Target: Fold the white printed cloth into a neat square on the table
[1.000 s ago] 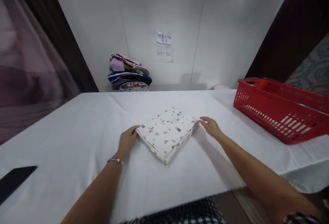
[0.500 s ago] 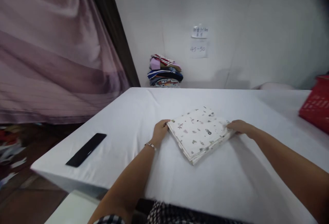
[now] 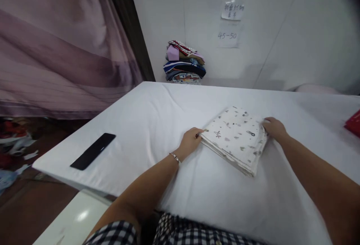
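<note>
A folded white cloth with small grey and gold prints point(image 3: 235, 138) lies on the white-covered table point(image 3: 157, 125). My left hand point(image 3: 190, 143), with a thin bracelet on the wrist, grips the cloth's left corner. On the opposite side, my right hand point(image 3: 274, 128) holds the right corner. The cloth looks slightly lifted and tilted between the two hands.
A black phone point(image 3: 93, 151) lies near the table's left edge. A pile of folded colourful clothes point(image 3: 184, 63) stands at the far edge against the white wall. A red basket's corner point(image 3: 353, 123) shows at the right. A purple curtain point(image 3: 56, 46) hangs at the left.
The view has swung left, so the red basket has nearly left the frame and the curtain has come in. Both hands stay on the cloth, which has turned a little.
</note>
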The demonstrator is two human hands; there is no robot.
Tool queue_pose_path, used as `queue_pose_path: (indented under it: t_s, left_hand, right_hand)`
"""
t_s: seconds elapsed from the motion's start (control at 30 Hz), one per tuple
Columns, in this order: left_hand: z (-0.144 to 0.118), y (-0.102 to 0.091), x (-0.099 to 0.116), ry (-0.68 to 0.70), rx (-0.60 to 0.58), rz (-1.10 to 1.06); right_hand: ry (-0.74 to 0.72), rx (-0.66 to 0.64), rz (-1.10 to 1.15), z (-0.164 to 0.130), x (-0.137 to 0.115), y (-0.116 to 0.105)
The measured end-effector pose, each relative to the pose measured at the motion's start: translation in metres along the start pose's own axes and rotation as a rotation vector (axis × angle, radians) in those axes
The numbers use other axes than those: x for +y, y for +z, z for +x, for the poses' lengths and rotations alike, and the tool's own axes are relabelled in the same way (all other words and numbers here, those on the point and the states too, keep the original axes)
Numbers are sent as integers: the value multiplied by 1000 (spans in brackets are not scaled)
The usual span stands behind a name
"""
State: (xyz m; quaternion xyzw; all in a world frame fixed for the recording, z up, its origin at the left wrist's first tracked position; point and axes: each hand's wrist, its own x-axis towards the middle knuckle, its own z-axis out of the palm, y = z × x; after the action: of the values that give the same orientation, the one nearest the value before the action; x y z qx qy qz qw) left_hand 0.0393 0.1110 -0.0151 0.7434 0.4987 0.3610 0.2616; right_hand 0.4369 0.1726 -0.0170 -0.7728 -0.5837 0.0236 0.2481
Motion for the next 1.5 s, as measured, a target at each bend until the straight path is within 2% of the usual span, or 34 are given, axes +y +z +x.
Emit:
queue_pose_path:
  t_s: [0.1, 0.2, 0.27, 0.37, 0.43, 0.5, 0.6, 0.8, 1.0, 1.2, 1.37, 1.5]
  left_hand:
    - [0, -3, -2, 13, -10, -15]
    - [-1, -4, -5, 47, 2, -28]
    - [-1, -3, -5, 70, 3, -17]
    - [0, -3, -4, 91, 0, 8]
    - [0, -3, -3, 97, 6, 19]
    - [0, -4, -2, 111, 7, 27]
    - [-1, -4, -3, 129, 10, 36]
    - [-3, -3, -1, 136, 3, 91]
    - [-4, 0, 4, 117, 15, 277]
    - [-4, 1, 3, 130, 15, 318]
    - [-4, 1, 1, 126, 10, 317]
    - [-3, 1, -1, 140, 16, 304]
  right_hand:
    - [25, 46, 9, -20, -15, 0]
    - [-67, 112, 195, -65, -44, -13]
    - [-177, 41, 355, -106, -66, -24]
    - [-370, -54, 440, -165, -94, -34]
    - [-545, -86, 409, -192, -102, -37]
    - [-639, -96, 316, -207, -103, -36]
    - [-638, -88, 204, -215, -98, -34]
    - [-562, -56, 184, -218, -96, -29]
    - [-519, -212, 134, -210, -107, -41]
    - [-455, -376, 116, -195, -114, -58]
    - [-510, -383, 20, -190, -121, -58]
    - [-545, -403, 26, -190, -120, -60]
